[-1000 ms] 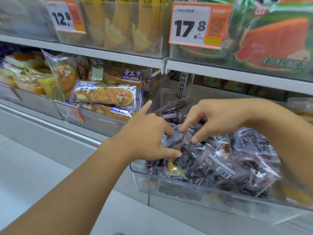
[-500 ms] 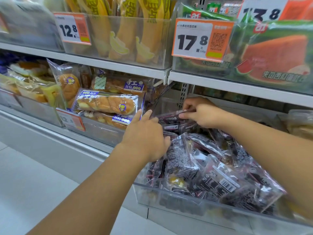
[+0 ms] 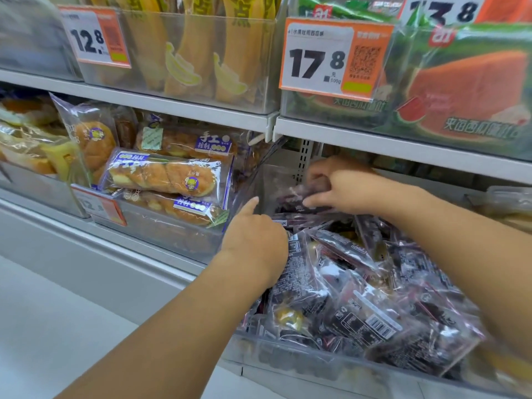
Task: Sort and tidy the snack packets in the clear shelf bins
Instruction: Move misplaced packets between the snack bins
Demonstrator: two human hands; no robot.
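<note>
Since the prior frame, right hand [image 3: 339, 187] is reaching deeper, pinching a dark packet [image 3: 299, 198] at 12 o'clock. I am seeing left hand [image 3: 256, 240] pressing the jumbled packets [image 3: 359, 298], grip unclear; most remain unsorted.

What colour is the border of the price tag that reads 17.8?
Orange: the price tag has a white panel with black digits. It shows best in the head view.

White shelf edge [image 3: 184, 106] ran across frame, upright slotted post [image 3: 305, 156] behind it. Price tag 12.8 [image 3: 95, 36] hung upper left, tag 17.8 [image 3: 334, 57] upper centre, third tag [image 3: 449, 10] cut off at top right. Pale floor [image 3: 57, 326] lay below.
</note>
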